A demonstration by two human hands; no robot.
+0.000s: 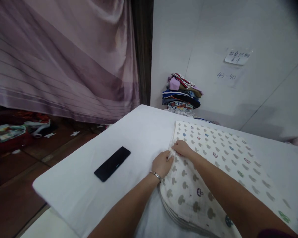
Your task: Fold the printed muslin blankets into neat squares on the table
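on a round-cornered white table (139, 135), thin, layered mushroom-print cloth (222, 148)

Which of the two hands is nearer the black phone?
Left. The left hand is at the edge of the patterned fabric, to the right of the black phone; the right hand is at that edge too, but farther right.

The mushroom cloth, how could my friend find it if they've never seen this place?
Start at the big white table. On its right side in the picture lies the mushroom cloth, its edge pinched by the left hand and right hand. Unlike the plain black phone nearby, it's whitish with gray mushrooms and a few colored ones.
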